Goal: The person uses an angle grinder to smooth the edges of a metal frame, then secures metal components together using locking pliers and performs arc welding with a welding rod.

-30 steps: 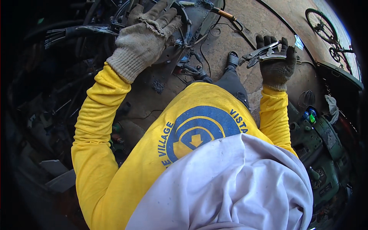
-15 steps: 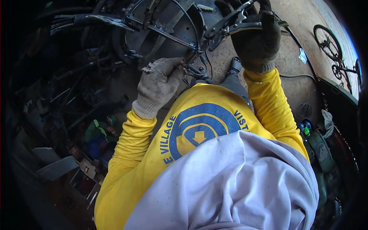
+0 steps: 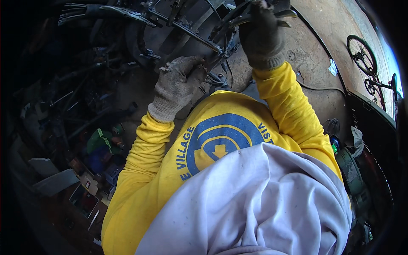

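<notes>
My left hand (image 3: 175, 85), in a worn grey-brown work glove, is closed at the near side of a dark metal frame (image 3: 189, 33). Its thumb and fingers meet round something small that I cannot make out. My right hand (image 3: 264, 40), gloved in darker brown, wraps round the handles of what look like locking pliers (image 3: 229, 24). The handle ends stick out to the right of the glove. Toward the frame's right corner lie the plier jaws, partly hidden in the dark metalwork.
A frayed cable or brush-like bundle (image 3: 76, 12) juts out at the upper left. Cluttered metal parts and boxes (image 3: 55, 180) fill the dark left side. A hose (image 3: 316, 87) crosses the floor at right, and a bicycle (image 3: 362, 55) stands farther off. A green bag (image 3: 350, 170) lies lower right.
My right hand has closed round the plier handles and moved up and left with them. My left hand stays at nearly the same place on the frame.
</notes>
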`<state>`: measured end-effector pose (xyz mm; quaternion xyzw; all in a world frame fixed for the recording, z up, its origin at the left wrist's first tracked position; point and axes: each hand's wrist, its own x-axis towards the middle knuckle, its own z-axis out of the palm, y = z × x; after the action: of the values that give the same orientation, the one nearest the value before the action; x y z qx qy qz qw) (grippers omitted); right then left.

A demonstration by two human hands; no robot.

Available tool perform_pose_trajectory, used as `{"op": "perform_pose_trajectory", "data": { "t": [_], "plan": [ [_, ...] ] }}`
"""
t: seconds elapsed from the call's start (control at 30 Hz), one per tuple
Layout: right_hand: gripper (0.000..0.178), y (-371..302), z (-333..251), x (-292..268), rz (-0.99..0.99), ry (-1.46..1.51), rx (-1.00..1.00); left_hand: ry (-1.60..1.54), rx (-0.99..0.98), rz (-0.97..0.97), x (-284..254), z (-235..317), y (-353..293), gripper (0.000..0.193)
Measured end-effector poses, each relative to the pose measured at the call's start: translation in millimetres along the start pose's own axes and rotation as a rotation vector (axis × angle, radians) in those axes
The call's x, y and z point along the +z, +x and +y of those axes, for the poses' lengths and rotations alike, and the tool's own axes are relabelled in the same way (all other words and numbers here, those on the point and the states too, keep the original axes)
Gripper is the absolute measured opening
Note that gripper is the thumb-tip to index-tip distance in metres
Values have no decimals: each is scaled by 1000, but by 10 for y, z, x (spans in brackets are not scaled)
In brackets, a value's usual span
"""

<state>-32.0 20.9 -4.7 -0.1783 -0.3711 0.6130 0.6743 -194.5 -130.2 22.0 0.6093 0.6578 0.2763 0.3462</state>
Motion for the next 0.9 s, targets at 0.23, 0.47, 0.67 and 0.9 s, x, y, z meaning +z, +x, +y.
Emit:
{"op": "perform_pose_trajectory", "data": {
  "t": [0.23,0.47,0.67,0.9],
  "plan": [
    [87,-19,51,78,28,-22,-19,-17,77,-21,-7,17,-32,21],
    [81,-82,46,237,27,-363,-201,40,147,-9,-26,-85,-117,21],
    [50,-14,241,-52,31,412,283,-5,182,-5,-69,-182,-162,22],
    [43,65,231,-157,-48,441,355,28,228,24,-141,-78,-50,22]
  ]
}}
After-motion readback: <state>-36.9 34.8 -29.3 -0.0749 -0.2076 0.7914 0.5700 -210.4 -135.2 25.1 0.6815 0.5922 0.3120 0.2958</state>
